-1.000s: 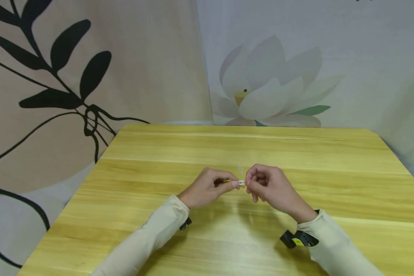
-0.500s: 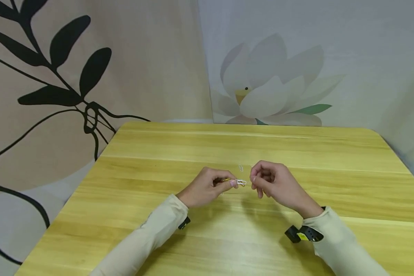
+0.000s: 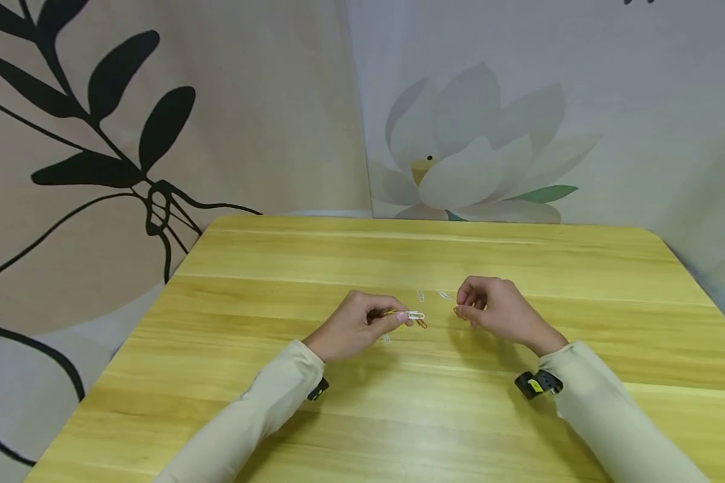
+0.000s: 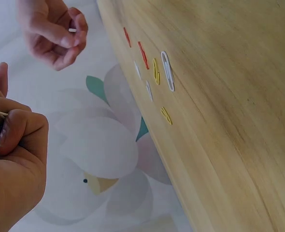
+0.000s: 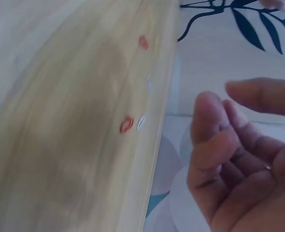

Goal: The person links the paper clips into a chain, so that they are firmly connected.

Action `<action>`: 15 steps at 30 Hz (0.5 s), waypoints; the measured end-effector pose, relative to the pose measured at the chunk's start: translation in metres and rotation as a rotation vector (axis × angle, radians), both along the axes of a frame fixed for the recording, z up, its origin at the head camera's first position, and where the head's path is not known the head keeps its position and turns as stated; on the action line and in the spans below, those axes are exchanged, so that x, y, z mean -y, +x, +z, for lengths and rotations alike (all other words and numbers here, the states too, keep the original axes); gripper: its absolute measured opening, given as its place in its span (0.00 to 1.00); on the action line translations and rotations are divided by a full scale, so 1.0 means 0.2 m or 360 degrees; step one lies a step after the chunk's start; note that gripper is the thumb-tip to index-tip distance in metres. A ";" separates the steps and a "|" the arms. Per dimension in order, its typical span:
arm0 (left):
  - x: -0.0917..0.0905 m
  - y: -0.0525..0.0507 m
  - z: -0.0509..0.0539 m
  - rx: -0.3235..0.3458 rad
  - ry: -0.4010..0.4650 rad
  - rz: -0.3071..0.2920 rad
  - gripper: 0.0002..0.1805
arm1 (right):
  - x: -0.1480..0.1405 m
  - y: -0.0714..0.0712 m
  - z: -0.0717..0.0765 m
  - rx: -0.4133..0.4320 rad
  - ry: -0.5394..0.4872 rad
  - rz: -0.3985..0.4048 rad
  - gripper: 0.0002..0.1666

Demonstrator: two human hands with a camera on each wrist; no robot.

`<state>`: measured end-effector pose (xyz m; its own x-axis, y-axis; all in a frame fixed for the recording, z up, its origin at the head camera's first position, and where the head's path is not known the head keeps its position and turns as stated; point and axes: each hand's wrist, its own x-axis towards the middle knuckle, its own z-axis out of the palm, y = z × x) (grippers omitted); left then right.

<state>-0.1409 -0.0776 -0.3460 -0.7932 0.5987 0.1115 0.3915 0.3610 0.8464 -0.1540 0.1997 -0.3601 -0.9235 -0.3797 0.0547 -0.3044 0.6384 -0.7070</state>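
At the left edge of the head view, a dark plant print (image 3: 115, 74) fills the upper corner, and the wooden table (image 3: 248, 268) spreads from the lower left across the frame. A pale sleeve (image 3: 260, 409) rises from the bottom, left of centre, to the left hand (image 3: 350, 325), near the middle, whose thumb and fingers are closed in a firm pinch on a white paper clip (image 3: 417, 315) pointing right. Something yellow (image 3: 391, 312) shows in the gap of that hand; whether it is held or lies behind, I cannot tell. Just below the fingers a loose white clip (image 3: 387, 339) lies on the table. A reddish clip (image 3: 422, 324) appears right below the pinched one, with an upper white clip (image 3: 421, 295) above and a slanted white clip (image 3: 444, 294) further right. Near the latter, right of centre, is the right hand (image 3: 501, 308), its fingers curled; the right wrist view shows thumb and forefinger slightly apart. A small pale bit (image 4: 72, 30) shows at its fingers in the upper left of the left wrist view; I cannot tell whether it is gripped. A black wrist device (image 3: 539, 384) sits at the right cuff.
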 end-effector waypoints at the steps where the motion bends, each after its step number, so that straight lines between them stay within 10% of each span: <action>1: 0.00 0.00 0.00 -0.0006 -0.0005 0.0000 0.09 | 0.00 -0.01 -0.01 -0.0027 0.0042 -0.0002 0.03; 15: 0.01 -0.01 -0.01 -0.0025 -0.0017 -0.0027 0.09 | 0.02 -0.07 -0.11 -0.0236 0.0390 -0.0102 0.08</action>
